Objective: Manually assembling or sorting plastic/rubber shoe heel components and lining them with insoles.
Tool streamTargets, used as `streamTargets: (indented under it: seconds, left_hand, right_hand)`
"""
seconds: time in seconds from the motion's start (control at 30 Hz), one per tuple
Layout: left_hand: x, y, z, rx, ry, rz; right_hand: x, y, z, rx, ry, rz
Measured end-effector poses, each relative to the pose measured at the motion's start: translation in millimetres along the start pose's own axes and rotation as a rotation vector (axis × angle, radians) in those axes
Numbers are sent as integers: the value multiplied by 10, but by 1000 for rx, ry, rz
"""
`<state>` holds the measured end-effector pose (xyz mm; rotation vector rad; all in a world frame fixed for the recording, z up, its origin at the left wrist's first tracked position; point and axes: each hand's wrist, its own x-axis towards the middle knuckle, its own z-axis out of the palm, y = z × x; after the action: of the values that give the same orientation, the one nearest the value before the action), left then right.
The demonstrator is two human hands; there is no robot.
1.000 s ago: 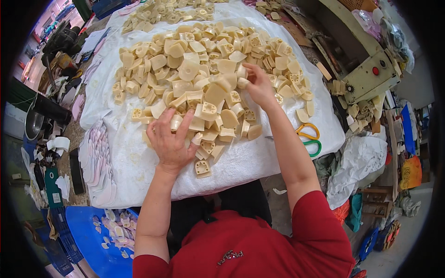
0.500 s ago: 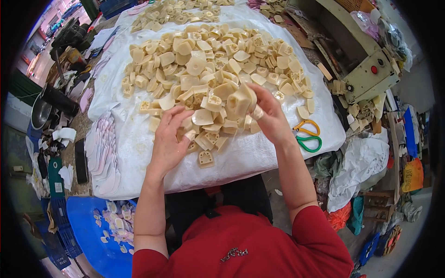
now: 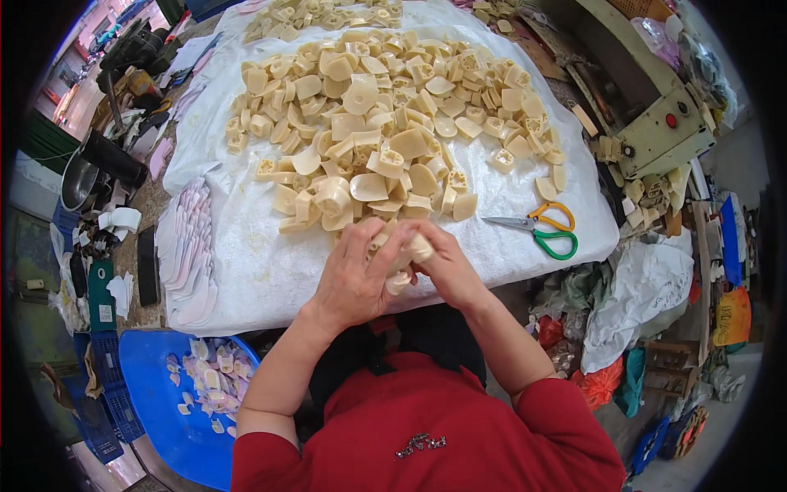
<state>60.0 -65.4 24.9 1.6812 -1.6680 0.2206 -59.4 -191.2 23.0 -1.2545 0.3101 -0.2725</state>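
My left hand [image 3: 352,275] and my right hand [image 3: 447,266] are together at the table's front edge. Their fingers are closed around a cream plastic shoe heel [image 3: 379,242], mostly hidden by the fingers. Pale wraps cover both thumbs. Just beyond my hands lies a wide pile of similar cream heels [image 3: 369,131], some showing hollow undersides with holes. The nearest pile pieces lie close to my left fingertips, and a squarish heel [image 3: 332,197] sits at the pile's near edge.
Scissors [image 3: 541,227] with orange and green handles lie right on the white cloth [image 3: 484,262]. Overlapping pale sole-shaped sheets [image 3: 187,254] are at left. Below them stands a blue tub [image 3: 156,410] holding small pieces. A machine with a red button [image 3: 672,120] stands at far right.
Both hands have drawn back from the pile toward my body and come together. The right hand has brought a heel along, and the left has joined it. The view has shifted slightly.
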Motion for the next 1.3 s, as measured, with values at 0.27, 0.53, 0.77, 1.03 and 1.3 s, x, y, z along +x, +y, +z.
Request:
streamTargets:
  seconds: [0.27,0.53,0.77,1.03,1.3]
  left_hand:
    - [-195,88,87,-53,249,-106]
    - [63,232,13,-791,664,-446]
    - [379,-174,26,-447,460,-435]
    - [735,-407,109,520,-38,-294]
    - [171,-109,51,227,115,-85]
  right_hand:
    - [-65,-4,298,6,46,60]
    - [-114,-22,385,16,30,6]
    - [210,-194,-70,-538,331,-500]
    - [501,-404,-1056,-1196,559,-505]
    - [348,-512,-1997,-1523,1030,99]
